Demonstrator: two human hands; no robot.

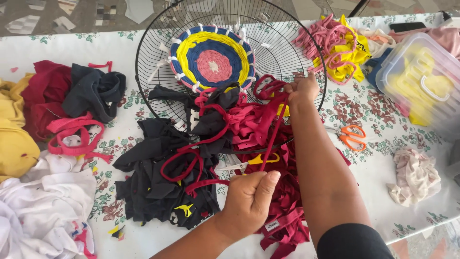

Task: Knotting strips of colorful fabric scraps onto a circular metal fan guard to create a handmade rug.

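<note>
A counter (393, 158) covered with a floral cloth is strewn with fabric scraps. A black wire fan guard (153, 43) lies at the far centre, with a round woven mat (212, 56) of pink, blue and yellow tied inside it. A dark red fabric strip (275, 132) is stretched taut between the hands: the left hand (249, 199), near, is closed around its lower end; the right hand (302, 90), farther, is pinched on its upper end at the guard's near right rim. Orange scissors (352, 136) lie to the right.

Your right hand (301, 91) hides the strip (274, 136) end. Yellow scissors (249, 162) mostly buried under red scraps (285, 206). Clear box (421, 84) at table's right edge is cut off, contents blurred.
</note>
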